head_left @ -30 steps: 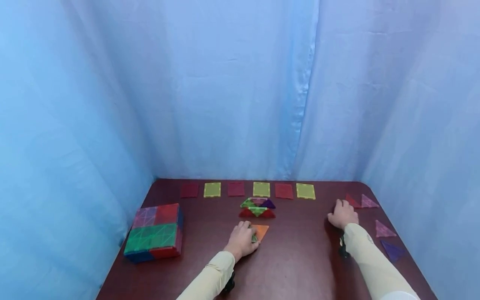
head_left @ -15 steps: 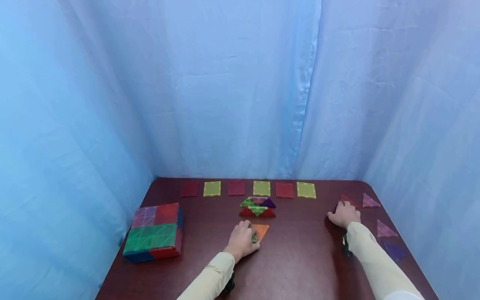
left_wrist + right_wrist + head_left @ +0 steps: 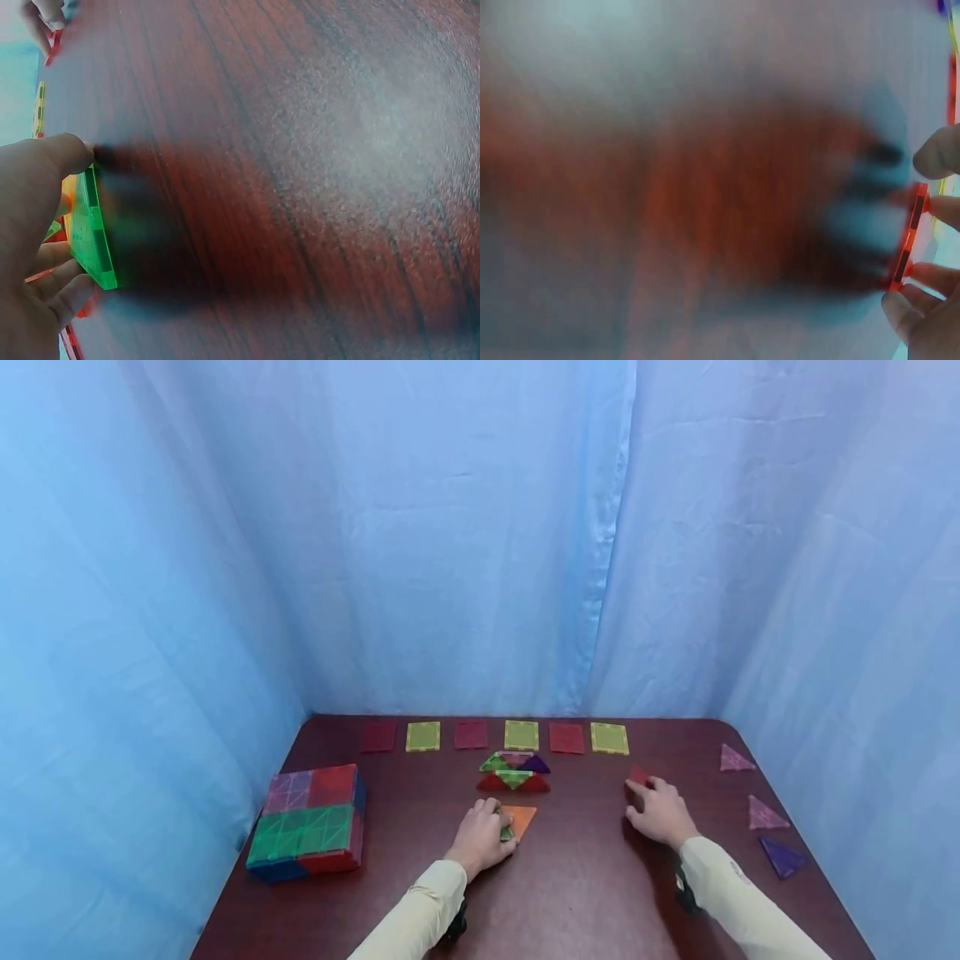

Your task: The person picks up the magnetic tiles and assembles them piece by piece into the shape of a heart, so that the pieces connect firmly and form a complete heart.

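Observation:
My left hand (image 3: 480,839), near the middle of the table, grips a green translucent magnetic tile (image 3: 94,232) between thumb and fingers. An orange triangular tile (image 3: 522,820) shows just beyond that hand, partly covered by it. On the right, my right hand (image 3: 662,814) holds a red tile (image 3: 909,238) at its fingertips, a corner of it showing past the fingers in the head view. Ahead of the left hand stands a small structure of joined triangular tiles (image 3: 514,782) in red, green, purple and pink.
A row of flat red and yellow square tiles (image 3: 423,737) lies along the back edge. To the left sits a block of stacked tiles (image 3: 307,822). Pink triangles (image 3: 765,814) and a purple triangle (image 3: 782,857) lie by the right edge. Curtains (image 3: 465,543) surround the table.
My right hand has picked up the red triangular tile from beside the pink one and carried it left. My left hand stays in place with the green tile.

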A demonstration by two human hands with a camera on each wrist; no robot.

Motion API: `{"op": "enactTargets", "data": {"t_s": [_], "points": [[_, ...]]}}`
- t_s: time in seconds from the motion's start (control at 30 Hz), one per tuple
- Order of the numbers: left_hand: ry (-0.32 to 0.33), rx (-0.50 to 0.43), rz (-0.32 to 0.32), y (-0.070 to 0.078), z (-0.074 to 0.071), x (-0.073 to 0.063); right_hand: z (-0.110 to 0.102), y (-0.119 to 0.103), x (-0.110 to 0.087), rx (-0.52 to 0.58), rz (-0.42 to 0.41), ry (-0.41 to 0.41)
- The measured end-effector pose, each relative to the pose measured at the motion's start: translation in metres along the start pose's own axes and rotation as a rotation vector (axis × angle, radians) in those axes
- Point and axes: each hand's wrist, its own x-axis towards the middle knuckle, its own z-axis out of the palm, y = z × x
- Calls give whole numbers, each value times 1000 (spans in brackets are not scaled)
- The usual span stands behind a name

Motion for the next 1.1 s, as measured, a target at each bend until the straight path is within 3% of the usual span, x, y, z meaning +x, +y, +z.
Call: {"op": "enactTargets", "data": {"t_s": [0.2, 0.37, 0.5, 0.6, 0.77, 1.0, 1.1], "points": [[12, 6, 10, -1, 1, -3, 18, -66, -29, -45, -103, 77], [51, -18, 1, -5, 3, -3, 34, -122, -38, -17, -175, 57], [62, -53, 19, -5, 3, -4, 43, -151, -38, 44, -240, 38], [44, -76, 34, -6, 3, -6, 48, -161, -38, 99, -255, 35], [49, -112, 33, -7, 3, -9, 49, -159, -34, 136, -192, 54], [60, -168, -149, -8, 4, -13, 45, -155, -24, 165, -134, -43], [83, -168, -174, -8, 5, -14, 44, -154, -23, 176, -128, -49]]}}
